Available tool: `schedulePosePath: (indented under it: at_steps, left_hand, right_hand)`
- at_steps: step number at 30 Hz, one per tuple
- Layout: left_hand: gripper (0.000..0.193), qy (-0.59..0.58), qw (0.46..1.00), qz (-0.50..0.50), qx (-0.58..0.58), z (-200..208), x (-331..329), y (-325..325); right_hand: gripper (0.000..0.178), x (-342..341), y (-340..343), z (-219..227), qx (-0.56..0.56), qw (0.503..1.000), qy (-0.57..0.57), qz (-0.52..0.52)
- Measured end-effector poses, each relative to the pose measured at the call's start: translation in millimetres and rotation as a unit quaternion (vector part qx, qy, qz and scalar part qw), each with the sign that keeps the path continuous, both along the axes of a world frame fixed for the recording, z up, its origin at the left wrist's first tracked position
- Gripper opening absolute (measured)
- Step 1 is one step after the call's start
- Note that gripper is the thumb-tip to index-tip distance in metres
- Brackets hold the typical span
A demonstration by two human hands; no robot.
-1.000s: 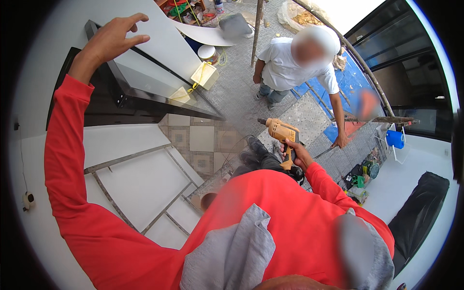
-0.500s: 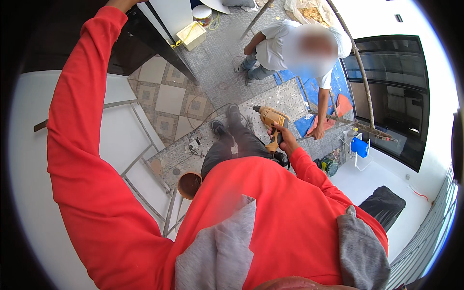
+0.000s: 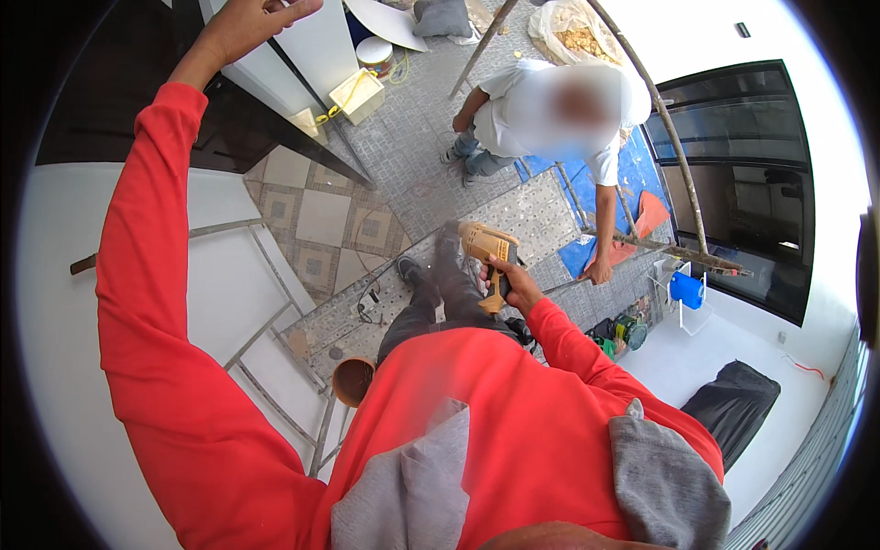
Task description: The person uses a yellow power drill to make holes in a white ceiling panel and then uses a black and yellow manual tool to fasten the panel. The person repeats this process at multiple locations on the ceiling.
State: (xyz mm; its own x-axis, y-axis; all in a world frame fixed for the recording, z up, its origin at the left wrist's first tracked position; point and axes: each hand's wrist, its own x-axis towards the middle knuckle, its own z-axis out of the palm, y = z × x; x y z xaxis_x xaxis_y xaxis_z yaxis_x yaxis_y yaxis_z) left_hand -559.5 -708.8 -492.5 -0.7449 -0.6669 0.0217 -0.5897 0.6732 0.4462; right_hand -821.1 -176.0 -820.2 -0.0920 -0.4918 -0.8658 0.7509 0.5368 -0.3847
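Observation:
My right hand (image 3: 515, 282) is wrapped round the handle of a yellow power drill (image 3: 490, 246), held in front of my thighs with its body pointing up and left. Raised to the upper left, my left hand (image 3: 249, 35) has its thumb stretched out; the top edge cuts off most of its fingers, and nothing shows in it. Close by that hand are a dark door frame (image 3: 275, 119) and a pale upright panel (image 3: 312, 46). Beneath my shoes lies a speckled perforated platform (image 3: 541, 206), with a cable (image 3: 367, 307) on it.
A co-worker in a white shirt (image 3: 513, 101) stands ahead, one hand (image 3: 598, 271) near a scaffold pole (image 3: 674, 249). Metal frame bars (image 3: 252, 353) run at my left, beside a brown bucket (image 3: 352, 380). Farther off are a cream container (image 3: 357, 96) and a blue tarp (image 3: 642, 165).
My left hand has come down farther into view. The drill has shifted left and slightly down, turning more toward the left. The co-worker appears a little farther left.

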Motion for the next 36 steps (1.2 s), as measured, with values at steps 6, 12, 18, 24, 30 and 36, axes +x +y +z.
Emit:
schedulePosePath:
  at_steps: [6, 12, 18, 24, 30, 36]
  left_hand:
    - [0.051, 0.016, 0.998, 0.065, -0.01, -3, -1, 1]
    - [0.052, -0.013, 0.996, 0.082, -0.024, 8, -5, 10]
    - [0.053, -0.007, 0.997, 0.073, -0.035, 10, -6, 13]
    - [0.053, -0.025, 0.996, 0.078, -0.044, 8, -2, 9]
    - [0.053, -0.028, 0.995, 0.074, -0.057, 6, 0, 7]
    - [0.053, -0.047, 0.995, 0.08, -0.045, 7, -1, 7]
  right_hand:
    - [0.031, -11, -11, 23, -0.075, 0.997, -0.022, 0.026]
    - [0.027, -24, -11, 41, -0.093, 0.994, -0.049, 0.014]
    - [0.039, -25, -5, 46, -0.137, 0.989, -0.052, 0.005]
    - [0.05, -23, -14, 59, -0.247, 0.96, -0.135, 0.005]
    - [0.086, -23, -44, 80, -0.367, 0.888, -0.275, -0.001]
    - [0.116, -17, -50, 96, -0.371, 0.888, -0.271, -0.022]
